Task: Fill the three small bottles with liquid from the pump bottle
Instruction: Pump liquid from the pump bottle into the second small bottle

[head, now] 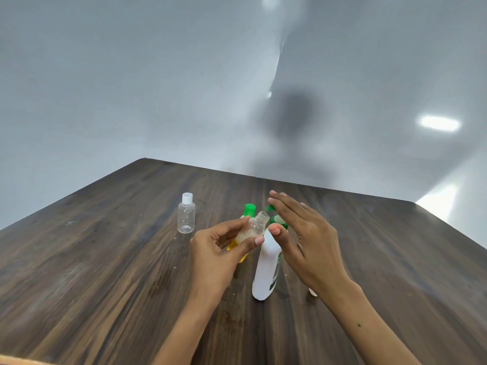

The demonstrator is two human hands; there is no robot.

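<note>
My left hand point(224, 248) holds the open small bottle point(254, 229) tipped at the pump bottle point(266, 270) spout, and my flat right hand point(303, 233) should press the pump next.

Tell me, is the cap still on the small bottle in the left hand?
No, the small bottle held by the left hand shows an open neck with no cap.

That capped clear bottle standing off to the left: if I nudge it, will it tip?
Probably yes. The capped clear bottle looks empty, so likely very light. It stands upright, tall for its base, on the smooth wooden table; a high push may topple it, and then its round body would probably roll.
</note>
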